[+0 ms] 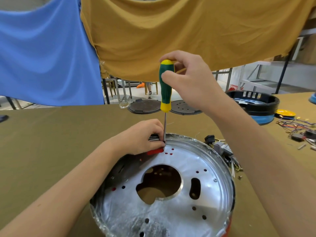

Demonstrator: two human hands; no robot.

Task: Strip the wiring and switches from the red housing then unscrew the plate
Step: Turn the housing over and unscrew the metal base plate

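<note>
Now I am gripping the green-and-yellow screwdriver [165, 84] upright in my right hand [189, 79], its tip at the far rim of the round silver plate [171, 189] in the red housing [228, 226] on the table [51, 142], while my left hand [145, 135] is pinching the rim beside the shaft.

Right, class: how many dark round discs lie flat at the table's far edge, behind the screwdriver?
2. One dark disc lies left of the screwdriver handle; the perforated disc lies right of it, partly hidden by the right hand and forearm.
</note>
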